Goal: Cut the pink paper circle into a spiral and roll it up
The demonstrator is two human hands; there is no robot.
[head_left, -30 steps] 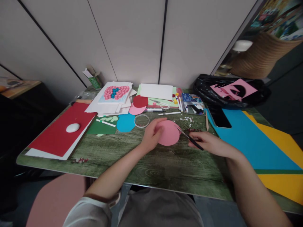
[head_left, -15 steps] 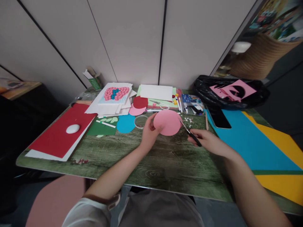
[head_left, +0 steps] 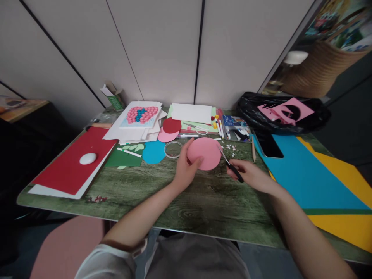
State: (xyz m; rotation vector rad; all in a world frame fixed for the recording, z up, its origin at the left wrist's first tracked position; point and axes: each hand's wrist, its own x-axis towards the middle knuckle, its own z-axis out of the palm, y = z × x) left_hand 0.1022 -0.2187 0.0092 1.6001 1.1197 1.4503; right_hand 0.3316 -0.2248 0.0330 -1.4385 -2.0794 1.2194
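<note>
A round pink paper disc is pinched by its left side in my left hand, thumb on top. My right hand grips black-handled scissors, whose blades reach the disc's right edge. Whether the blades are parted I cannot make out. Behind the disc lie a roll of clear tape, a blue paper circle, a pink circle and a red circle. Small white paper scraps are scattered beyond my right hand.
On the left, a white mouse-shaped object rests on red paper. Blue sheets, yellow sheets and a phone lie at the right. A black plastic bag stands behind; stacked white papers are at the back left.
The pink disc has shifted slightly left and nearer, tilting a little toward me. My right hand and the scissors have moved slightly left along with it.
</note>
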